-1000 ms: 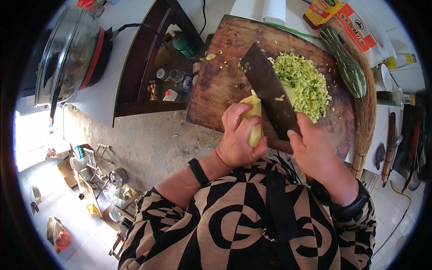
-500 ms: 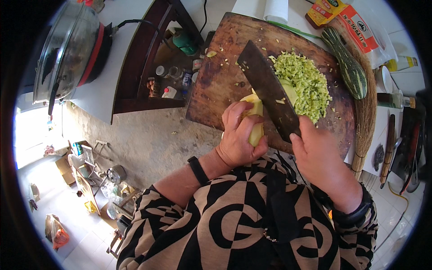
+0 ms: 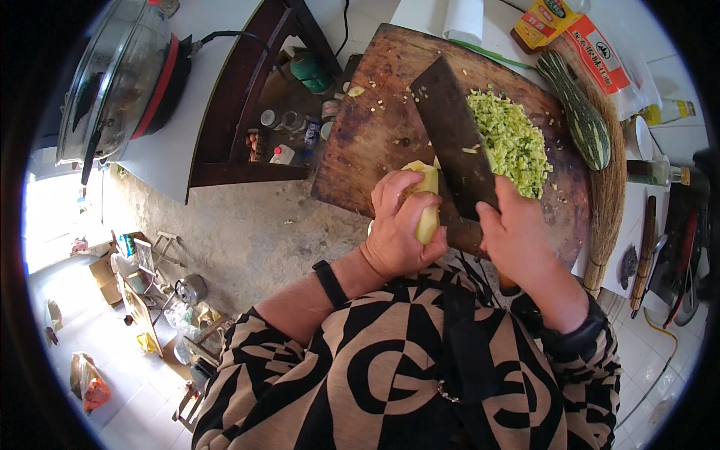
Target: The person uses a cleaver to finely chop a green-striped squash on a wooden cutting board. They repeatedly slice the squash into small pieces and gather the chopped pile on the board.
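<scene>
My left hand (image 3: 397, 229) is wrapped round a peeled, pale yellow-green squash piece (image 3: 427, 221) near the front edge of the wooden cutting board (image 3: 367, 142). The fingers cover much of the piece. My right hand (image 3: 521, 229) grips a wide dark cleaver (image 3: 454, 135); its handle is hidden in the fist. The blade points away from me, just right of the squash piece, with a few green bits stuck to it. Right of the blade lies a heap of chopped green squash (image 3: 514, 139), partly covered by it.
A whole striped green squash (image 3: 574, 109) and a straw whisk broom (image 3: 607, 195) lie along the board's right side. Behind stand a sauce bottle (image 3: 544, 22) and a white paper roll (image 3: 463, 21). An electric pot (image 3: 124, 82) sits on the left table.
The cleaver has shifted right and slightly away from me, its blade steeper, now hiding pale slices beside the heap. My left hand and the squash piece have hardly moved.
</scene>
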The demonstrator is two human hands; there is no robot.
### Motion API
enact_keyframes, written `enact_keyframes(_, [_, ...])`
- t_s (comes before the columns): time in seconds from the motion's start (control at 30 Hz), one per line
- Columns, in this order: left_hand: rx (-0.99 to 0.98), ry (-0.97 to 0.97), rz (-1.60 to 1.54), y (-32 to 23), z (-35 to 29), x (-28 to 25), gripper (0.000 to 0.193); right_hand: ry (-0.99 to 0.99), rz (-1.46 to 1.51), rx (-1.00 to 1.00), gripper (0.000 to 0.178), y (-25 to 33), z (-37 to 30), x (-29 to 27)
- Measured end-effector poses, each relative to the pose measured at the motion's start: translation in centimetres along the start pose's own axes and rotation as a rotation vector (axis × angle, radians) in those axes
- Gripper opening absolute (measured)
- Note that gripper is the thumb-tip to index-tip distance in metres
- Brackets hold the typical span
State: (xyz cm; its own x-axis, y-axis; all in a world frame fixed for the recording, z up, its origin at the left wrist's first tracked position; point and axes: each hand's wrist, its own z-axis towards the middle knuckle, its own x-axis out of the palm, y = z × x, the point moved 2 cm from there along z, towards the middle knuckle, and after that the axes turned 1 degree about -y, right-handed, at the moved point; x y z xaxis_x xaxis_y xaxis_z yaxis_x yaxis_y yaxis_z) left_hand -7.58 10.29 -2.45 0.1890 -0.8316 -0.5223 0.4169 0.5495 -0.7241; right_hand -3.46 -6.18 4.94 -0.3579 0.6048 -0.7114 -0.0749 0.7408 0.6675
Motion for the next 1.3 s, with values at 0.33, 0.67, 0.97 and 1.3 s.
enact_keyframes(0.33, [-0.003,0.066,0.036,-0.1,0.1,-0.2,0.043,0.12,0.005,-0.014,0.025,2.2,-2.5,-2.8])
enact_keyframes(0.67, [-0.02,0.044,0.021,-0.1,0.1,-0.2,0.043,0.099,-0.12,-0.069,0.023,2.4,-1.9,-1.7])
enact_keyframes(0.97, [0.004,0.036,0.013,0.1,0.1,-0.2,0.046,0.144,-0.108,-0.053,0.026,1.4,0.4,0.3])
enact_keyframes(1.3, [-0.102,0.008,-0.054,-0.1,-0.4,-0.6,0.046,-0.028,0.067,0.025,0.019,-0.7,1.8,1.3])
